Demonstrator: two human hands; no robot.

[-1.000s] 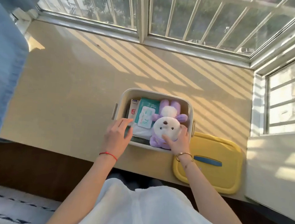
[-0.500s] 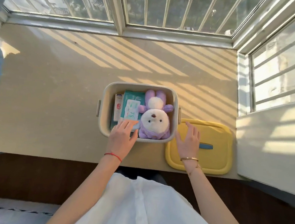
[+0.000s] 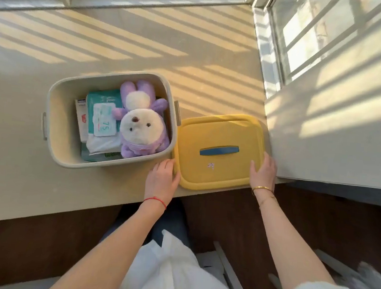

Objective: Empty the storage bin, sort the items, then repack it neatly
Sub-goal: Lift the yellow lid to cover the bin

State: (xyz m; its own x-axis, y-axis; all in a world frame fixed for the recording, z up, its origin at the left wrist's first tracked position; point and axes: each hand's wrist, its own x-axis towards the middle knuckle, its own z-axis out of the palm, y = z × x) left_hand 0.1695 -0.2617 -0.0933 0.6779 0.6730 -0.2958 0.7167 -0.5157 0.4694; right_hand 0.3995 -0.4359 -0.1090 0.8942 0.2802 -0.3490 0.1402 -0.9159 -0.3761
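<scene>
With the plush rabbit point(image 3: 140, 126), wipes pack point(image 3: 103, 116) and boxes lying packed in the storage bin point(image 3: 56, 118), the repacking looks done and only closing remains. Both hands rest apart, fingers fairly straight, on the yellow lid's point(image 3: 215, 169) opposite edges: left hand point(image 3: 162, 180), right hand point(image 3: 263, 171). Bin and lid touch on the bench point(image 3: 101, 51); the lid overhangs the near edge, the wall crowds its right, open room lies beyond.

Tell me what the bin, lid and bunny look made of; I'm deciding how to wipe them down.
Bin: likely plastic, matte beige, with smooth moulded walls and rounded corners.
Lid: likely plastic too, matte yellow, with a raised moulded rim and a blue handle.
Bunny: plush fabric, fuzzy purple and white pile, apparently soft-stuffed.
</scene>
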